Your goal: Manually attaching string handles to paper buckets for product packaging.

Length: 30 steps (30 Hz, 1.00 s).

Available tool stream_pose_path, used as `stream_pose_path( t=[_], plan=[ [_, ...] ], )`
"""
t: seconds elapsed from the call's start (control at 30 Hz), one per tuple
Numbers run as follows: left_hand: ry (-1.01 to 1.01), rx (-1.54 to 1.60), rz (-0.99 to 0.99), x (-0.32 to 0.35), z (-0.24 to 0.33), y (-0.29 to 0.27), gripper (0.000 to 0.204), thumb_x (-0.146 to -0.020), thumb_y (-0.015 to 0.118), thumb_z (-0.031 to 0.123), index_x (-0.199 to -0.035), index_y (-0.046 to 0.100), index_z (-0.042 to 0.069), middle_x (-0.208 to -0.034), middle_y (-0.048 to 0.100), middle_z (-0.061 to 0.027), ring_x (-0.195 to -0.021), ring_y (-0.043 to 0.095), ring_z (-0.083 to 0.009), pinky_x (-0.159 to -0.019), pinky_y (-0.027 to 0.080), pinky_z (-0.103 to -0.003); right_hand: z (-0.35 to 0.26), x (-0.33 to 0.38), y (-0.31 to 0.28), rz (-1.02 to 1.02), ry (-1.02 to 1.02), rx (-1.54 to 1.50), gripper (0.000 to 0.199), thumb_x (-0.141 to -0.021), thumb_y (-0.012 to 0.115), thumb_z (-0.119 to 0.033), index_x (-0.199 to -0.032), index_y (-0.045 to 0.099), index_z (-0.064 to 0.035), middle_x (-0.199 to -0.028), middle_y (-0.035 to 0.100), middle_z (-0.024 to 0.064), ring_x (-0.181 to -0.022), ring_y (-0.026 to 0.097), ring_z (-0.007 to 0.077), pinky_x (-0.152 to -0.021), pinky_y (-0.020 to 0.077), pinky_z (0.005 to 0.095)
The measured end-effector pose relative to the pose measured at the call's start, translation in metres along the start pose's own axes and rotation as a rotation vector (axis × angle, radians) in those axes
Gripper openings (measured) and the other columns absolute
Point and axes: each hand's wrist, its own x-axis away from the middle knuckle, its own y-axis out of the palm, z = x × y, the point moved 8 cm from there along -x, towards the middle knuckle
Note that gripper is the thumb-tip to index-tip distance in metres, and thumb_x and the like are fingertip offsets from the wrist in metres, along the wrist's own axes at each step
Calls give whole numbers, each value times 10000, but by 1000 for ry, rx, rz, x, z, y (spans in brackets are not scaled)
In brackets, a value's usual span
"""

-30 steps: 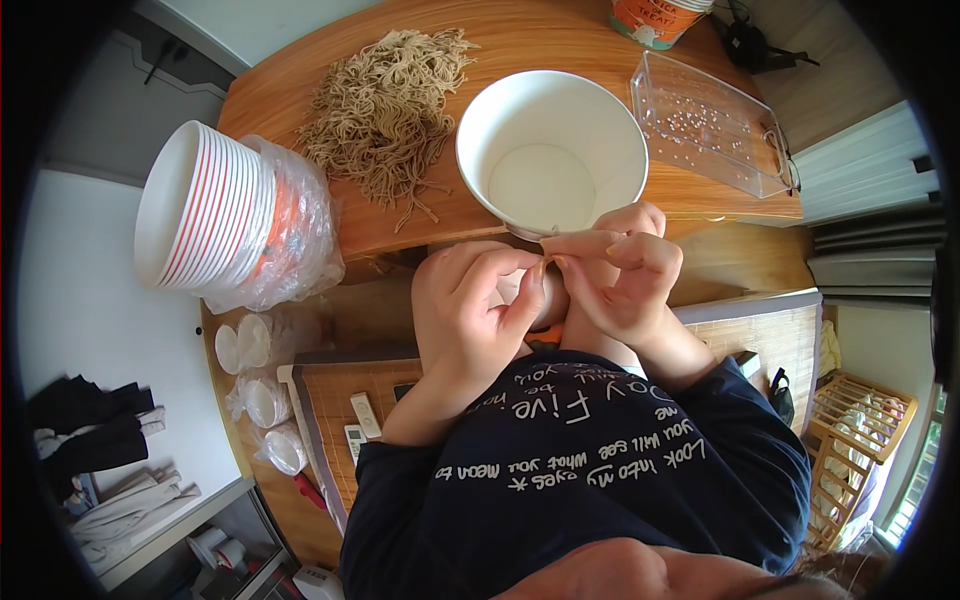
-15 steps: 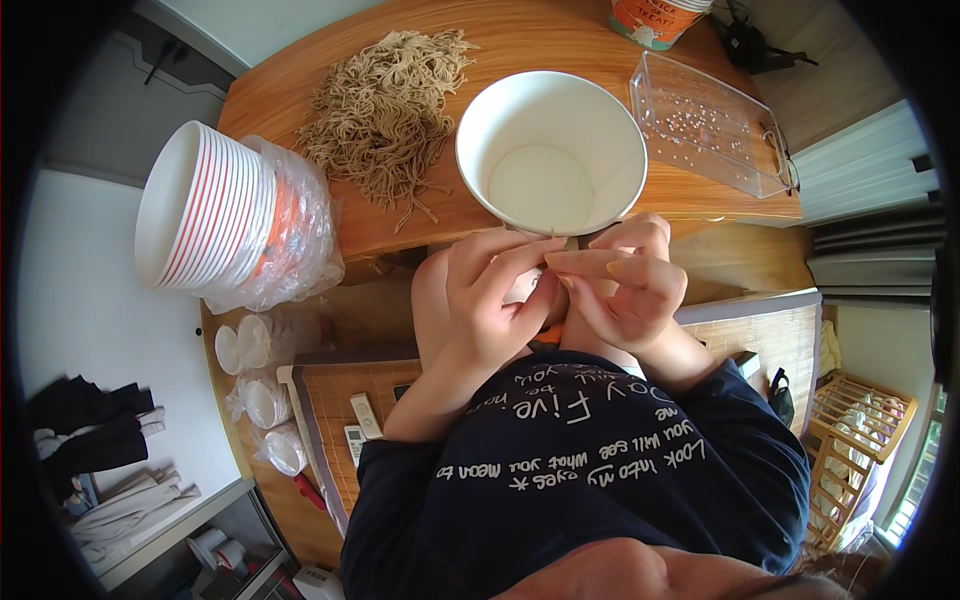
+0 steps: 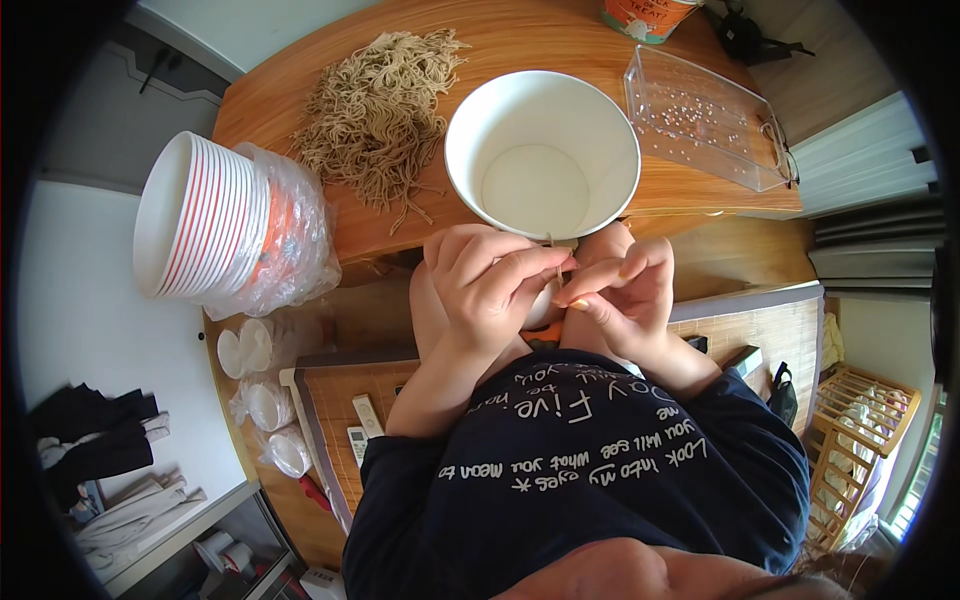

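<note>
A large white paper bucket (image 3: pixel 590 190) stands at the table's front edge with its mouth toward me. Just below its near rim, both my hands meet over my lap. My left hand (image 3: pixel 490 285) is closed, thumb and forefinger pinching a short beige cord (image 3: pixel 561 279). Facing it, my right hand (image 3: pixel 630 300) pinches the cord's lower part with thumb and forefinger. A bit of cord also stands up at the bucket rim; whether it passes through the wall I cannot tell. Left of the bucket lies a tangled heap of beige cords (image 3: pixel 375 120).
Right of the bucket is a clear plastic tray (image 3: pixel 720 165) with small pale bits. An orange-and-green printed bucket (image 3: pixel 645 18) stands behind it. At my left are a stack of white buckets (image 3: pixel 190 220) in plastic wrap, bagged round lids (image 3: pixel 265 400) and two remote controls (image 3: pixel 367 415).
My hands have drawn slightly down from the bucket rim and apart, and the cord between them now shows. The right hand has lowered and turned a little.
</note>
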Motion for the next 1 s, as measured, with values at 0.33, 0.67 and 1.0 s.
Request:
stream_pose_path(
  t=[0.33,0.67,1.0],
  plan=[
    [-98,48,-6,6,-4,8,204,-628,848,233,-808,752,250,-777,614,127,-747,535,-138,-718,382,-293,18,7,-9,27,132,-146,403,-899,666,-7,-982,283,-101,-893,711,183,-838,655,208,-885,432,332],
    [-26,134,-21,17,-5,1,356,-602,880,99,-919,720,128,-868,596,1,-805,534,-199,-716,444,-320,29,20,1,-22,58,107,506,-844,759,-134,-1153,364,-60,-1201,515,164,-1076,531,225,-994,400,385],
    [171,-7,40,23,13,-10,307,-603,903,221,-838,707,238,-892,501,64,-813,504,-157,-737,376,-320,20,33,14,-218,66,-98,295,-940,552,51,-1124,333,-19,-1000,507,115,-849,612,144,-707,523,232]
  ],
)
